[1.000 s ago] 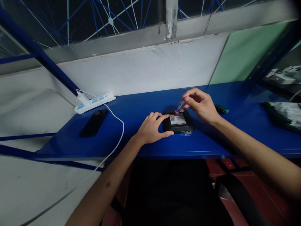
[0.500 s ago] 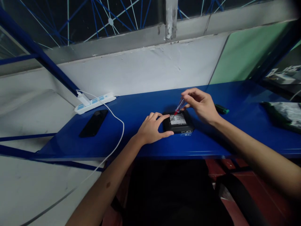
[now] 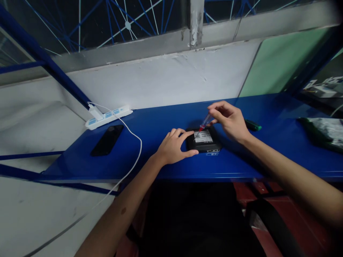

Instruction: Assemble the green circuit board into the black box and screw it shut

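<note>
A small black electronic box (image 3: 205, 147) lies on the blue table, its white printed label (image 3: 203, 136) facing up and ports along its front side. My left hand (image 3: 173, 146) grips the box's left side, thumb at the front corner and index finger along the top. In my right hand (image 3: 227, 119) is a screwdriver (image 3: 205, 122) with a clear handle and a red collar, pinched at the handle's upper end. The screwdriver leans, its thin shaft pointing down and left to the box's top near the label's left edge. Whether the tip sits in a screw is too small to tell.
A black phone (image 3: 107, 140) lies on the left of the table (image 3: 171, 171). Behind it is a white power strip (image 3: 109, 117) with a plugged charger and a white cable (image 3: 138, 157). Rightward are a green-and-black tool (image 3: 253, 125) and a plastic bag (image 3: 325, 132).
The camera view has shifted very slightly. Both hands, the screwdriver and the box keep almost the same pose.
</note>
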The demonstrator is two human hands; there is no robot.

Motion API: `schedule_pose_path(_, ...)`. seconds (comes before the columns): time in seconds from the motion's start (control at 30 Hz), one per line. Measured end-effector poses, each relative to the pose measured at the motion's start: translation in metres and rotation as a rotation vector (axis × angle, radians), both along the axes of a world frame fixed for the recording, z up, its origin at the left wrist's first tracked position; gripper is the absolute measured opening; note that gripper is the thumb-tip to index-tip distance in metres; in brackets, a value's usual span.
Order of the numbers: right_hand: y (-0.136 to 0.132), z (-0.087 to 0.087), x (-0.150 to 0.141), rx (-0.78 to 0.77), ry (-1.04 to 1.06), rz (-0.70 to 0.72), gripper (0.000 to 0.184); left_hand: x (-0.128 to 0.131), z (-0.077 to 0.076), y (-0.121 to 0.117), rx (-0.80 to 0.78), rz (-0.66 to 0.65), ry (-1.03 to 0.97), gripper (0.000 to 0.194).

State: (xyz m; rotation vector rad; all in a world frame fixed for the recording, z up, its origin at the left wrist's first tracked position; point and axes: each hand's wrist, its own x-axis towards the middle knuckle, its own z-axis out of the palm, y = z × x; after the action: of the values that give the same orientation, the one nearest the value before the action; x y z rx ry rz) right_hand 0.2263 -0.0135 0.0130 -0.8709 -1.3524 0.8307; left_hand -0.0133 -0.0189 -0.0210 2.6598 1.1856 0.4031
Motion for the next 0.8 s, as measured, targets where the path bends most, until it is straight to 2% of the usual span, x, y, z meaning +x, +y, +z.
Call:
schedule_pose_path(0.23,-0.003,-0.002,-0.002,-0.073,-0.029,0.07,0.03,0.0,0.001,-0.001,-0.008,0.004,-0.002,0.075)
schedule_pose_path(0.47,0.0,-0.009,-0.005,-0.046,-0.113,0.121,0.047,0.0,0.001,-0.001,-0.008,0.001,-0.012,0.074)
schedule_pose_path(0.57,0.008,-0.01,-0.001,-0.055,-0.046,-0.004,0.051,-0.001,0.0,0.0,-0.019,0.0,-0.015,0.075)
schedule_pose_path(0.67,0.021,-0.012,0.017,-0.065,-0.026,-0.2,0.041,-0.001,0.0,0.0,-0.031,-0.001,-0.012,0.077)
schedule_pose_path(0.73,0.029,-0.015,0.033,-0.11,-0.147,-0.293,0.037,-0.001,0.0,0.001,-0.041,-0.003,-0.011,0.078)
schedule_pose_path(0.8,0.034,-0.017,0.045,-0.161,-0.464,-0.383,0.037,0.0,0.0,0.001,-0.042,-0.005,-0.014,0.078)
